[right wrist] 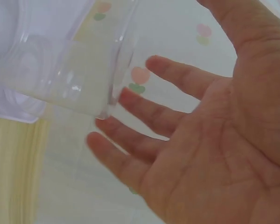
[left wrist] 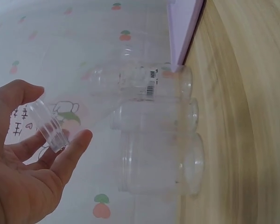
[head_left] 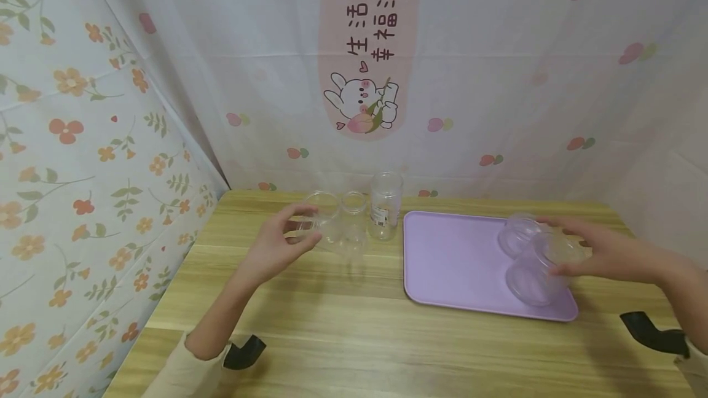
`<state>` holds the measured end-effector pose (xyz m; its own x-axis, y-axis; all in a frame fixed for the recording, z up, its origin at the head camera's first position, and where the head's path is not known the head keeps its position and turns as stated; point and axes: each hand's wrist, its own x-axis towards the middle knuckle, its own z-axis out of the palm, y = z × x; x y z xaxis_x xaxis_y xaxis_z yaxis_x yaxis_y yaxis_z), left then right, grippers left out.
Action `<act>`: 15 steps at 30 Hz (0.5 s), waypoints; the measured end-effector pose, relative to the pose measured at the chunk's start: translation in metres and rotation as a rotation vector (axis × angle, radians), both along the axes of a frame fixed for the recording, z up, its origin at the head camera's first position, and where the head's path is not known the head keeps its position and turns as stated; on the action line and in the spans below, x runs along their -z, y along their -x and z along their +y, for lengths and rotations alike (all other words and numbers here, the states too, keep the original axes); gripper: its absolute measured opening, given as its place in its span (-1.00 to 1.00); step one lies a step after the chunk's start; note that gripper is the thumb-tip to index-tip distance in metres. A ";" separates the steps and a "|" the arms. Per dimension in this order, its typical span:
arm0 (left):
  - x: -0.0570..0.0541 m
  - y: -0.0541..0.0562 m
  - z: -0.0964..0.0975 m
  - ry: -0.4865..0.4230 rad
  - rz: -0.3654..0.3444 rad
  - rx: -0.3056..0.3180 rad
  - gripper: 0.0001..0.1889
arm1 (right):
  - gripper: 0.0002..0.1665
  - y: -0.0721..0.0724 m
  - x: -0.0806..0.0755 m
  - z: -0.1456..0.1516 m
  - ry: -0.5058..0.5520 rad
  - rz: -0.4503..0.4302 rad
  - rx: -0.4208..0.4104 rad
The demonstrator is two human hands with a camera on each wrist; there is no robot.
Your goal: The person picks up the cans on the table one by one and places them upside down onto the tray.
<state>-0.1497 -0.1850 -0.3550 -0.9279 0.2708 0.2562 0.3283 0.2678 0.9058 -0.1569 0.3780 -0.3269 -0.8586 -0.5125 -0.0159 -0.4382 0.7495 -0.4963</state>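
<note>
My left hand [head_left: 276, 241] pinches a clear ridged plastic lid [left wrist: 49, 125] between thumb and fingers. Just beyond it, three clear jars stand in a row: a wide jar [left wrist: 154, 163], a narrower jar [left wrist: 154, 115] and a tall jar [head_left: 381, 217] with a small barcode label. At the right, my right hand [head_left: 614, 250] has its fingers spread beside a clear container [right wrist: 77, 79] at the right end of the purple tray [head_left: 453, 263]. Its fingertips are close to the rim; whether they touch is hard to tell. Other clear round containers [head_left: 533, 278] overlap there.
The tray lies on a wooden table [head_left: 354, 349], right of the jars. A patterned curtain [head_left: 498, 78] hangs behind the table and another floral one [head_left: 99, 201] along the left side. Black curved pieces [head_left: 243, 352] sit near both wrists.
</note>
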 end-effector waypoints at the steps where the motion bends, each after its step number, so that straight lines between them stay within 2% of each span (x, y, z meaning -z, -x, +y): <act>1: 0.001 0.000 -0.001 -0.018 -0.002 0.000 -0.51 | 0.02 0.000 -0.001 -0.001 0.005 0.025 0.006; 8: 0.005 -0.002 -0.003 -0.119 -0.008 0.014 -0.52 | -0.03 -0.001 -0.002 -0.011 0.108 0.196 0.036; 10: 0.006 -0.002 -0.003 -0.130 -0.008 0.013 -0.53 | -0.04 -0.002 -0.003 -0.016 0.154 0.222 0.053; 15: 0.009 -0.002 -0.002 -0.176 -0.010 0.005 -0.54 | -0.07 -0.001 -0.006 -0.028 0.256 0.283 0.023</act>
